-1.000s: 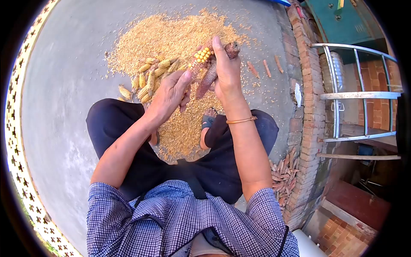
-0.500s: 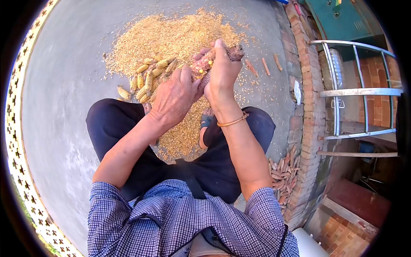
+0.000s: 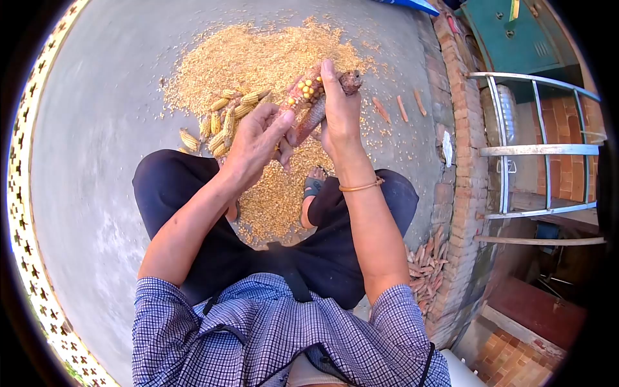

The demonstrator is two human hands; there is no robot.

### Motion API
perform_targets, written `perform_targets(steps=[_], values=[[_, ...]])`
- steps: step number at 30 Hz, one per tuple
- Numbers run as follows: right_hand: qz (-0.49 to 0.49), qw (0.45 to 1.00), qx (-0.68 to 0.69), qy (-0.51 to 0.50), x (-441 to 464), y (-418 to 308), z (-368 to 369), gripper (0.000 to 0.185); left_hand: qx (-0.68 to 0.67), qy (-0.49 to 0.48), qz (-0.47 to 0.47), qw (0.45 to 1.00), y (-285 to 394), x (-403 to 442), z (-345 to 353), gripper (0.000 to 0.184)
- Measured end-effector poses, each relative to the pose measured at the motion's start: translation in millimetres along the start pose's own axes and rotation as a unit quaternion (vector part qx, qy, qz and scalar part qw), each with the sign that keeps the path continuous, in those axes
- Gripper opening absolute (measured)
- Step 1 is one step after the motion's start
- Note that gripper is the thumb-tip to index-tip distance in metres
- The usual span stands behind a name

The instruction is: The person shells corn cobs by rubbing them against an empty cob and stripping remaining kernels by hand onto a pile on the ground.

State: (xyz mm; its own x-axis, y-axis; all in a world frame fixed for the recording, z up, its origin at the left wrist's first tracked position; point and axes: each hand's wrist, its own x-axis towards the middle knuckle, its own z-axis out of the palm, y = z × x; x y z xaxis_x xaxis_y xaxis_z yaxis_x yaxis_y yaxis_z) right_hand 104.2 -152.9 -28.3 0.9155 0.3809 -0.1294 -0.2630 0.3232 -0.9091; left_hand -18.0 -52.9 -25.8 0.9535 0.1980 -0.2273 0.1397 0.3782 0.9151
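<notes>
My right hand is wrapped around a nearly bare corn cob with a cluster of yellow kernels still on it. Beneath that cob, in the same grip, lies a second, stripped reddish cob. My left hand holds the lower left end of the cobs, its thumb against the kernelled one; some of its fingers are hidden underneath. Both hands are raised above the ground between my knees. Just beyond my left hand, several unshelled corn ears lie together.
A wide spread of loose kernels covers the concrete ahead, with more kernels between my feet. Several stripped cobs are heaped at the right by a brick edge. Past it stands a metal railing.
My left hand has rolled over, its thumb now on the near side of the cob, and shifted slightly down. More kernels on the cob now face up; the right hand keeps its grip.
</notes>
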Motion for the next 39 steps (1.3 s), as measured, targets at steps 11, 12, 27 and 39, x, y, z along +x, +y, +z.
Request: perform_targets(steps=[11,12,27,39], values=[[0.036,0.987,0.140,0.067,-14.6,-10.6,17.4,0.029,0.691,0.130,0.299,0.645,1.5,6.2,12.5,0.034],[0.057,0.983,0.152,0.088,-14.6,-10.9,17.1,0.027,0.704,0.121,0.321,0.622,0.1,6.6,14.3,0.034],[-0.046,0.983,0.039,0.174,-1.6,3.6,19.6,0.016,0.464,0.118,0.262,0.838,-11.9,7.8,13.4,0.025],[-0.039,0.998,0.031,-0.032,-15.7,-22.6,8.3,0.020,-0.217,-0.043,-0.088,0.971,25.6,-5.1,3.7,0.042]])
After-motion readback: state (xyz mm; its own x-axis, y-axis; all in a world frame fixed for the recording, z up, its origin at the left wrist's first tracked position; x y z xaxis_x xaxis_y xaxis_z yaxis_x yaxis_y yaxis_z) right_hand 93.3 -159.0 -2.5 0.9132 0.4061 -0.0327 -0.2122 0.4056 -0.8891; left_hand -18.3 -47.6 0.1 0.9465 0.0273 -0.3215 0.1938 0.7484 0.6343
